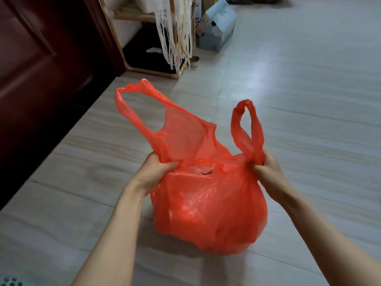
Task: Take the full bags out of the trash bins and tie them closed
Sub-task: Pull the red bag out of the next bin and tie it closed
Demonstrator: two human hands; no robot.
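Fingers [169,164] on bulging red bag [210,207]

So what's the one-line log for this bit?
red trash bag: on floor, untied | left hand: grips left handle | right hand: grips right handle

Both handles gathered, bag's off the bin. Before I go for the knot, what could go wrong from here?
1. The red bag bulges full and its mouth still gapes between the left hand and right hand; tilting it could spill trash on the tiled floor.
2. The thin plastic is stretched at each grip; a hard pull might tear a handle.
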